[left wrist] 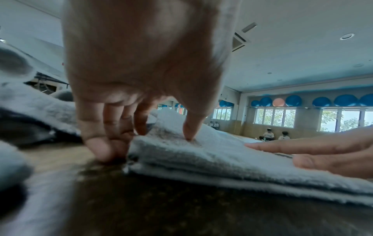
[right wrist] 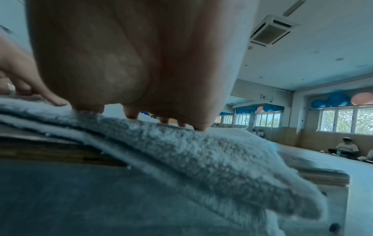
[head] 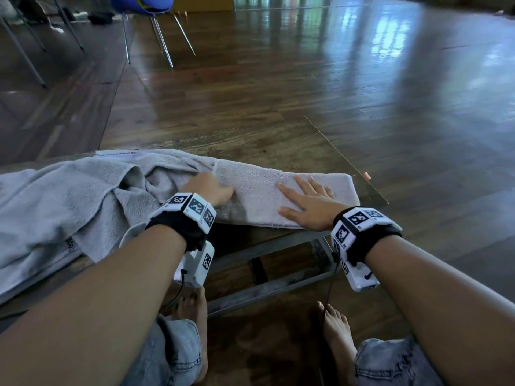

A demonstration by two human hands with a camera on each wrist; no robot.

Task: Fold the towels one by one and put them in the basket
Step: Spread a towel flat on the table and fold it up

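A grey towel (head: 256,188), folded into a long narrow strip, lies across the glass table (head: 373,190). My left hand (head: 209,188) is at the strip's left end. In the left wrist view my left hand (left wrist: 155,138) pinches that end, thumb on top and fingers curled at the edge of the folded towel (left wrist: 201,159). My right hand (head: 306,196) lies flat on the strip's right half, fingers straight and spread; its fingertips (right wrist: 131,115) press the towel (right wrist: 201,151). No basket is in view.
A heap of unfolded grey towels (head: 69,196) covers the table's left side, touching the strip. The table's right corner (head: 384,201) lies just past the strip. A blue chair (head: 145,4) stands far left on the wooden floor. People (left wrist: 268,135) sit by the far wall.
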